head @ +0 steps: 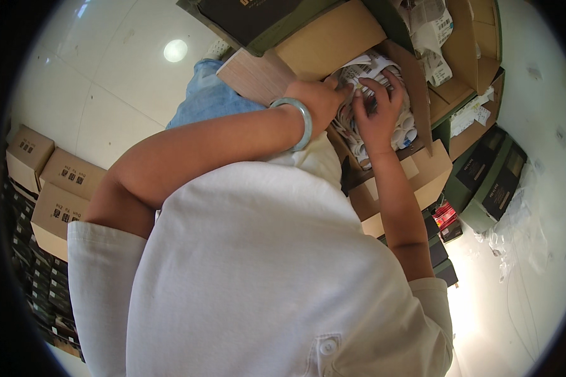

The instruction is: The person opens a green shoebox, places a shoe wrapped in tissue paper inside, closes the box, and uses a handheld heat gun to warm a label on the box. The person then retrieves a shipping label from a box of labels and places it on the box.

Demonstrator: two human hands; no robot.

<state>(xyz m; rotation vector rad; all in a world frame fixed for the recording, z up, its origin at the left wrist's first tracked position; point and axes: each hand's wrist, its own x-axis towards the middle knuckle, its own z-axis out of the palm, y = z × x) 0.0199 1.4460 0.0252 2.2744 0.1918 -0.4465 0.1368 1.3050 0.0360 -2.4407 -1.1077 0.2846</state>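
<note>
An open cardboard box [422, 174] stands before me, packed with rolled white paper labels [372, 70] that bear print and barcodes. My left hand [318, 101], with a pale green bangle [306, 120] at the wrist, reaches over the box's near left side. Its fingers point at the rolls, and whether they pinch any paper is hidden. From the right, my right hand [382, 110] lies over the labels with its fingers bent and apart. Its thumb and forefinger are close to the left fingertips. Nothing shows in its grasp.
Dark green boxes [488, 174] and open cartons with more labels [436, 42] stand at right. Beside my left hand is a wood-grain panel [257, 73]. Brown cartons [73, 174] are stacked at left above rows of dark boxes [42, 278]. Clear plastic wrap [519, 235] lies at far right.
</note>
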